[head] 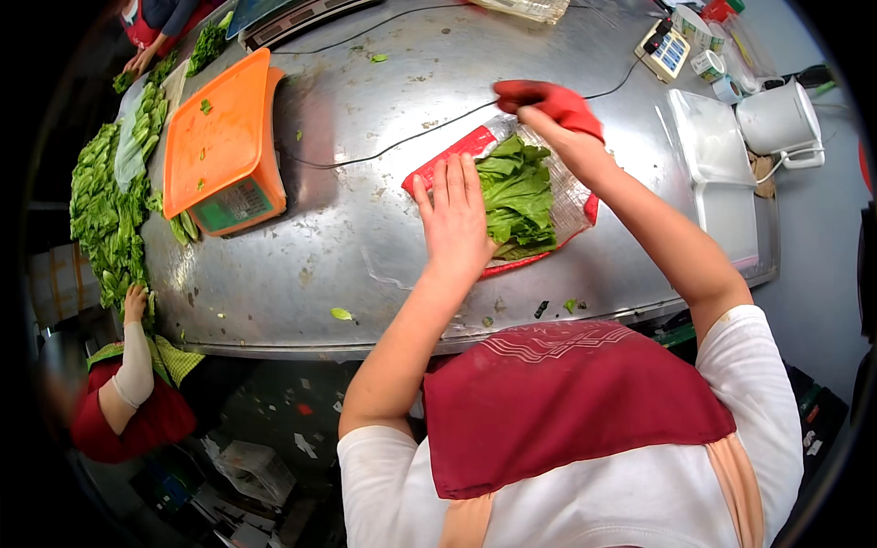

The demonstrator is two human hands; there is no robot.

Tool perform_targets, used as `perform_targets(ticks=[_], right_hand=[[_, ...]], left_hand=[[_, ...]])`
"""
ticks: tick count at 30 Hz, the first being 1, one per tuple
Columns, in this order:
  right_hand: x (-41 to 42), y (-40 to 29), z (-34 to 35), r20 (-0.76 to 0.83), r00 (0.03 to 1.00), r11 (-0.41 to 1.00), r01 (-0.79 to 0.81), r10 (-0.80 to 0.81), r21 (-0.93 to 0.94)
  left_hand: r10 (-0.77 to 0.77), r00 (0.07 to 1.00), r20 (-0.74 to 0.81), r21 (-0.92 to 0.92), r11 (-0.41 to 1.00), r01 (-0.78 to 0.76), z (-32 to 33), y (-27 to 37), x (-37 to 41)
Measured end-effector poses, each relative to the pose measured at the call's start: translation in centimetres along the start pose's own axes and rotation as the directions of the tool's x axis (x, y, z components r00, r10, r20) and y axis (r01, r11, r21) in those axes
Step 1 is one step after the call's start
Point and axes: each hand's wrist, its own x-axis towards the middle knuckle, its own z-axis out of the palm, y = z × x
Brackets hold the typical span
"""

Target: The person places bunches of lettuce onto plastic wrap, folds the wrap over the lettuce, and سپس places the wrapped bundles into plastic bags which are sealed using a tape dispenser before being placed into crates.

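Leafy green lettuce (pixel 519 195) lies on a silvery padded sheet with red edges (pixel 572 209) on the metal table. My left hand (pixel 455 205) is laid flat along the lettuce's left side, its fingertips on the red folded edge of the sheet. My right hand (pixel 548 113) wears a red glove that leaves the thumb bare. It is over the sheet's far edge, beside a bit of clear film, and motion blur hides whether the fingers grip anything.
An orange crate (pixel 223 137) stands at left on the steel table (pixel 329 267), before heaped greens (pixel 109 198). A black cord crosses behind the sheet. Clear bags (pixel 726 205), a white jug (pixel 777 120) and a weighing indicator (pixel 662 51) are at right. Two co-workers' hands touch greens at left.
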Motion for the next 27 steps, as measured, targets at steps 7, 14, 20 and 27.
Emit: perform_targets(ticks=[7,14,20,27], right_hand=[[-13.3,3.9,1.9,0.537,0.836,0.495,0.515,-0.111,-0.700],[-13.2,5.8,1.1,0.518,0.796,0.422,0.606,-0.314,-0.674],[-10.8,-1.7,3.1,0.490,0.773,0.590,0.629,-0.404,-0.506],[-14.3,6.3,1.7,0.442,0.872,0.161,0.477,-0.213,-0.864]], left_hand=[[0.004,1.000,0.023,0.074,0.997,-0.006,-0.1,1.1,0.6],[0.016,0.999,0.030,0.161,0.987,-0.020,0.4,1.3,1.5],[0.160,0.953,-0.258,0.469,0.883,-0.021,6.5,-1.6,1.8],[0.011,0.999,0.033,0.110,0.994,-0.014,0.2,1.4,1.7]])
